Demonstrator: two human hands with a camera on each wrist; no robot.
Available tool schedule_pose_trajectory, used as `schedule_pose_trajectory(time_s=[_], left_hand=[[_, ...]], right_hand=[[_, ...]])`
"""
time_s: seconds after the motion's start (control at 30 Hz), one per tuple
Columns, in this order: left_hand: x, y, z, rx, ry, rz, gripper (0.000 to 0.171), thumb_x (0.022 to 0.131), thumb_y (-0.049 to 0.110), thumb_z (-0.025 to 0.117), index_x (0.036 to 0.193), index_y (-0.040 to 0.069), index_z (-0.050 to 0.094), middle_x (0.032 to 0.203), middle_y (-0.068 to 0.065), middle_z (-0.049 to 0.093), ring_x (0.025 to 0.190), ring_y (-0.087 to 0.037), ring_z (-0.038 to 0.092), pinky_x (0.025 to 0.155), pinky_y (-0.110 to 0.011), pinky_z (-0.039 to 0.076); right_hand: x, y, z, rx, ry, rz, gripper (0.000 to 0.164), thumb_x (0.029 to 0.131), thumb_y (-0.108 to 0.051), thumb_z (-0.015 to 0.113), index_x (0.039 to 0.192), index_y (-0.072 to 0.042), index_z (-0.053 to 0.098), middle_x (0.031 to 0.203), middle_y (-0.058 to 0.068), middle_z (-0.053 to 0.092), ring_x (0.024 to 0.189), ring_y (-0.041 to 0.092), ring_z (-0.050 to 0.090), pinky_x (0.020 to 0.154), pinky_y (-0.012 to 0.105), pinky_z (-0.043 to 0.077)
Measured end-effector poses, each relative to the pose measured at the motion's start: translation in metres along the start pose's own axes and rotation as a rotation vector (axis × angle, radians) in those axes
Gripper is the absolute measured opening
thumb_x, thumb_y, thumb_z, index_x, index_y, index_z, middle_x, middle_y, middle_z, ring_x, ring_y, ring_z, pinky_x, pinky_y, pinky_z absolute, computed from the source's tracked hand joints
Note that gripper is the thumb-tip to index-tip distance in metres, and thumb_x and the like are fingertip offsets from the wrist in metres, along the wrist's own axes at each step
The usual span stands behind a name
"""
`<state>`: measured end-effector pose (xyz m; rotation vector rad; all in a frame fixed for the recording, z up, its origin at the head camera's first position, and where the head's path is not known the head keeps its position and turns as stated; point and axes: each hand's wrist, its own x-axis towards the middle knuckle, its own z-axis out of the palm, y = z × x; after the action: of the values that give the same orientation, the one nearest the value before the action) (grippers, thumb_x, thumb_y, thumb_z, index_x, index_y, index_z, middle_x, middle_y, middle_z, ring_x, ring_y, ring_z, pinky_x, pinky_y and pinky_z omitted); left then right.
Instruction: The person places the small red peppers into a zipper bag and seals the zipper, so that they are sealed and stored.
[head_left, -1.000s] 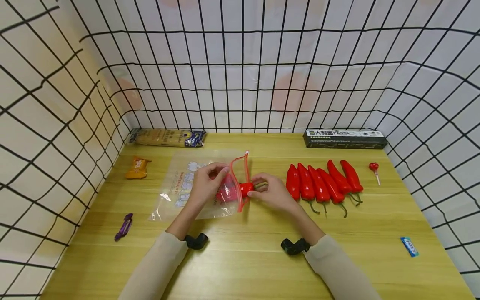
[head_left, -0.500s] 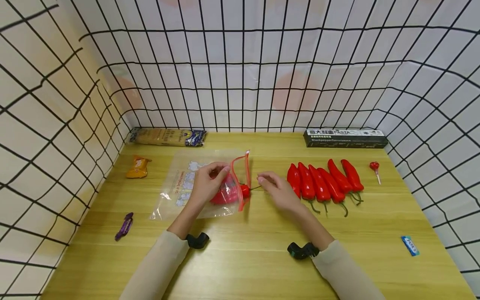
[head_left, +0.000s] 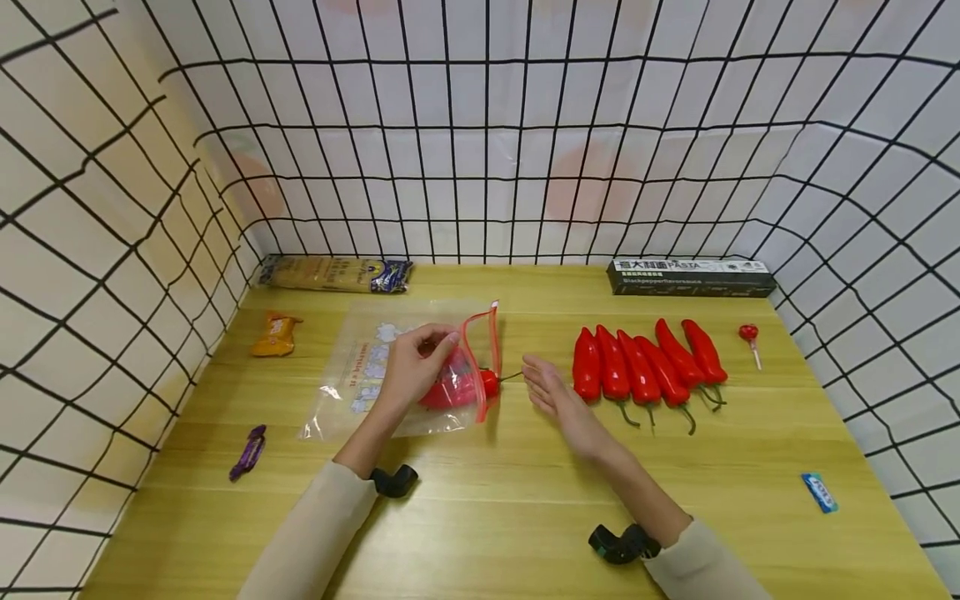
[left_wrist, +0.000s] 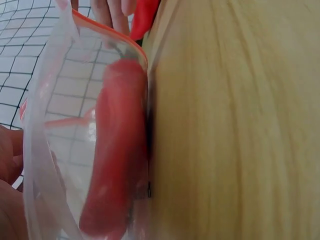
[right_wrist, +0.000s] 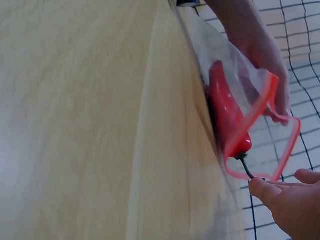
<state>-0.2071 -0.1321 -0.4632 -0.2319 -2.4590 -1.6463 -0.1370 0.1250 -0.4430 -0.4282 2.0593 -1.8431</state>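
A clear zip bag (head_left: 330,412) with a red zip edge lies on the table, its mouth facing right and held apart. My left hand (head_left: 412,362) pinches the bag's upper layer near that mouth. Inside lies a red chili pepper (right_wrist: 227,110), its stem poking out through the opening; the bag film blurs it in the left wrist view. My right hand (head_left: 558,404) has its fingers extended beside the stem end. In the right wrist view its fingertips meet or nearly meet the stem. Several more red peppers (head_left: 612,367) lie in a row to the right of this hand.
Behind lie a noodle packet (head_left: 330,275) and a black pasta box (head_left: 690,279), before a black wire grid (head_left: 486,179). An orange-wrapped snack (head_left: 276,335) and a purple candy (head_left: 248,454) sit left; a lollipop (head_left: 748,333) and a small blue packet (head_left: 819,492) sit right.
My right hand has let go of the pepper, drawn back to the right and straightened its fingers. The pepper has slid deeper into the bag. My left hand stays put.
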Motion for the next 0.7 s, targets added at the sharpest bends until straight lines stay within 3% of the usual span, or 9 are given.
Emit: schedule_pose_trajectory(time_s=[0.27,0.47,0.6,0.7], left_hand=[[0.001,0.004,0.001,-0.005,-0.005,0.03,0.023,0.092,0.043,0.065,0.102,0.023,0.073,0.089,0.007,0.07,0.081,-0.012,0.062,0.072,-0.024,0.053],[-0.001,0.007,0.002,-0.024,0.016,0.028,0.023,0.092,0.044,0.065,0.101,0.025,0.073,0.091,0.007,0.071,0.082,-0.013,0.063,0.072,-0.025,0.052],[-0.002,0.007,0.002,-0.043,0.036,0.011,0.026,0.091,0.046,0.065,0.101,0.024,0.072,0.09,0.005,0.071,0.083,-0.014,0.063,0.071,-0.024,0.051],[-0.002,0.006,0.002,-0.059,0.041,0.001,0.028,0.09,0.047,0.065,0.101,0.023,0.072,0.088,0.004,0.071,0.082,-0.015,0.062,0.07,-0.023,0.051]], right_hand=[[0.017,0.003,0.026,0.028,-0.062,-0.018,0.068,0.101,-0.061,0.006,0.155,-0.022,0.017,0.162,0.01,0.02,0.15,0.026,0.019,0.121,0.047,0.017],[0.024,0.004,0.034,0.032,-0.061,0.014,0.072,0.096,-0.071,0.01,0.153,-0.03,0.022,0.16,0.005,0.028,0.149,0.022,0.023,0.121,0.045,0.016],[0.022,0.004,0.024,0.018,-0.012,0.007,0.066,0.1,-0.063,0.018,0.152,-0.023,0.027,0.157,0.011,0.032,0.147,0.028,0.027,0.12,0.048,0.019],[0.017,0.002,0.009,-0.019,0.04,0.002,0.056,0.104,-0.051,0.029,0.148,-0.015,0.033,0.151,0.018,0.039,0.141,0.036,0.035,0.116,0.052,0.028]])
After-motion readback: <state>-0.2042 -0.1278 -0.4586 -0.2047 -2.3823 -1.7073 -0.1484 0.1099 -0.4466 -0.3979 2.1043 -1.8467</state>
